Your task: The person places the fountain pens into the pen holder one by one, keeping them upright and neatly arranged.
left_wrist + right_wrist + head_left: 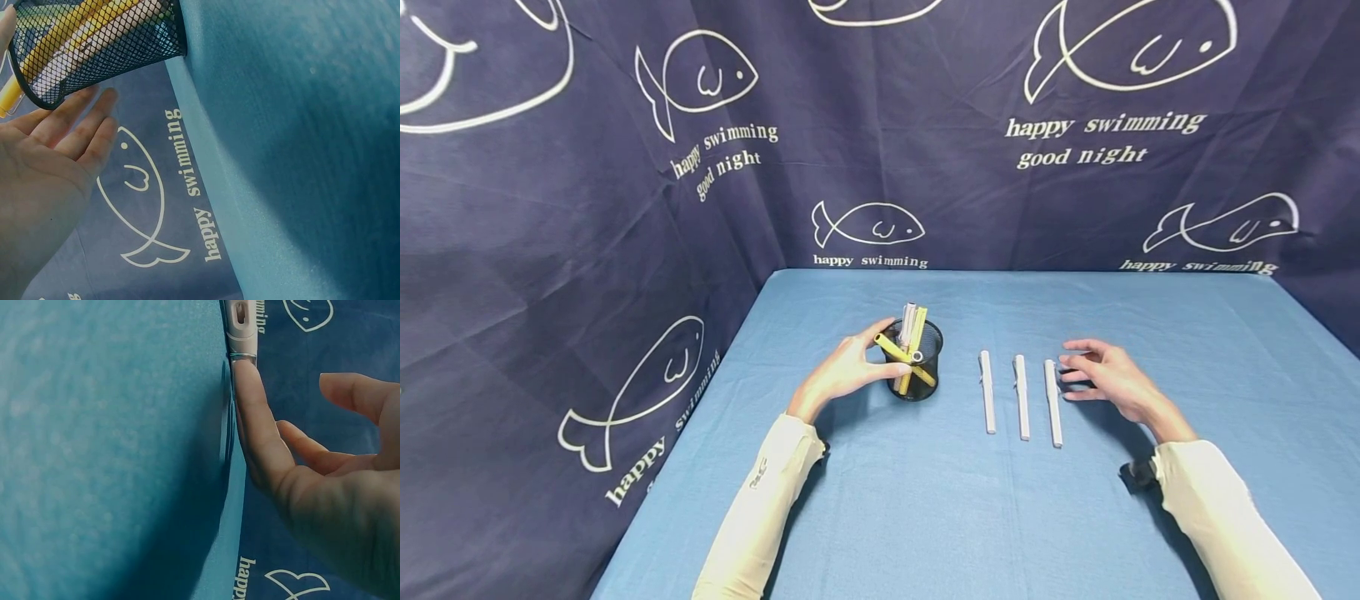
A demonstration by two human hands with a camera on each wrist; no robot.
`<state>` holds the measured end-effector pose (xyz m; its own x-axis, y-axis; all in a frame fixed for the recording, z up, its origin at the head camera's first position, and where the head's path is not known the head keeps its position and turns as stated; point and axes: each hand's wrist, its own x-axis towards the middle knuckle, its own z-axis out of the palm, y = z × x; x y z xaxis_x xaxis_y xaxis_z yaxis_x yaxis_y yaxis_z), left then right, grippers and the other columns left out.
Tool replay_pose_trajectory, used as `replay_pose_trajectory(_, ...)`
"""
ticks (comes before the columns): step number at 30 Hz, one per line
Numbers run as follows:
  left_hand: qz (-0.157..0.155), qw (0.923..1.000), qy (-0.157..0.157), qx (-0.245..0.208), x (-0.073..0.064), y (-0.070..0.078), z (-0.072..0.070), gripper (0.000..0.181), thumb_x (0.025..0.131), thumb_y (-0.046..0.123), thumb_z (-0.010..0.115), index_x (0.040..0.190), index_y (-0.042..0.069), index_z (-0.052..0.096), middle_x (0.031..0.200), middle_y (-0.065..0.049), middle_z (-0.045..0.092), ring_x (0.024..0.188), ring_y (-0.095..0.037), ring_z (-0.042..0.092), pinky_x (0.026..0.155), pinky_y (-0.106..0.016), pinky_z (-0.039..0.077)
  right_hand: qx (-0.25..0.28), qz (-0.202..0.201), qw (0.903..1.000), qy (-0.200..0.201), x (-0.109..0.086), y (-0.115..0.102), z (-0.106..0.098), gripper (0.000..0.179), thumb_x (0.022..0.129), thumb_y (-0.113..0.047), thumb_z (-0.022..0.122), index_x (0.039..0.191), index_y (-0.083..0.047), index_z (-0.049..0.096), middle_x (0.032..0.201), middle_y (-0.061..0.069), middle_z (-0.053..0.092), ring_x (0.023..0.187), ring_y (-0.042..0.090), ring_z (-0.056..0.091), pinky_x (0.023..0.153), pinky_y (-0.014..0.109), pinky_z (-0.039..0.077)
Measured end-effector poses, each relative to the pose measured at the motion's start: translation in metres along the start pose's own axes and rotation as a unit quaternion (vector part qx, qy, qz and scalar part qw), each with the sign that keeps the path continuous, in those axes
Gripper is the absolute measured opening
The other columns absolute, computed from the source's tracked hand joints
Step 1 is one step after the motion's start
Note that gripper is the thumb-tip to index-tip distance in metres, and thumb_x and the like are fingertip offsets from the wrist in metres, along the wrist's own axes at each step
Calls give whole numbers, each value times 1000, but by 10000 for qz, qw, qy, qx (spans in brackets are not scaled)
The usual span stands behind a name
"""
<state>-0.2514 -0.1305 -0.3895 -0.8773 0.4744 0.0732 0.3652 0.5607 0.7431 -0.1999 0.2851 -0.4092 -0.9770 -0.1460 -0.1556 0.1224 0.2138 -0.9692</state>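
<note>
My left hand (846, 367) grips a black mesh pen holder (932, 339), thumb across its near side and index finger along the far rim. Several pens stand in the holder: a yellow pen (890, 347) leans out over the left rim, and a white pen (907, 320) points up at the back. Three white pens lie in a row on the cloth: the left pen (988, 400), the middle pen (1022, 404) and the right pen (1053, 408). Just beside the right pen, my right hand (1112, 379) has its fingers spread, with the thumb right at the pen (242, 328) in the right wrist view.
A blue cloth (910, 500) covers the table. Dark blue curtains (955, 192) with white fish drawings and lettering hang behind it and along the left side.
</note>
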Motion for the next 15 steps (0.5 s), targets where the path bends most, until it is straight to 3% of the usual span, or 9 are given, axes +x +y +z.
replay_pose_trajectory(6,22,10000,15,31,1,0,0,90,86,55,79,161,27,39,156,-8,48,143,-23,44,115,-44,37,-13,17,10000,-48,0,1,-1,58,110,-11,48,152,18,21,144,37,36,97,11,66,84,40,60)
replay_pose_trajectory(15,21,10000,18,53,0,-1,0,90,85,57,79,161,28,39,157,-7,48,143,-22,44,114,-45,37,10,172,9997,-160,1,1,-2,57,110,-13,47,152,17,22,134,29,47,99,12,65,85,42,60)
